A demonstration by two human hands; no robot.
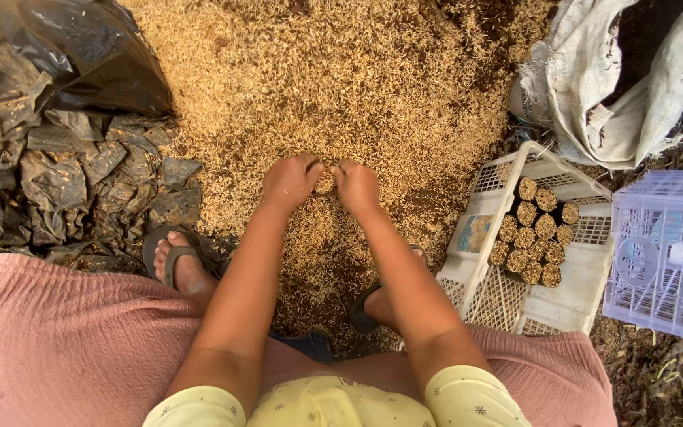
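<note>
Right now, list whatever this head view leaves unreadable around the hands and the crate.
- Head view: what the left hand and right hand pinch; their fingers cover it.
- Right foot: mostly hidden by the right forearm.
- White sack: cut off by the top edge; contents unseen.
- White crate: floor hidden under the filled husk bags.

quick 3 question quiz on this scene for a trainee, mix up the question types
1. True or false: both hands, left hand and right hand, meet over the husk pile.
2. Which container holds the filled grow bags? A) white crate B) lavender crate C) white sack
3. Fill in: the flat empty black bags lie on the person's ____ side.

Key
1. True; they pinch a small bag between them.
2. A
3. left
</note>
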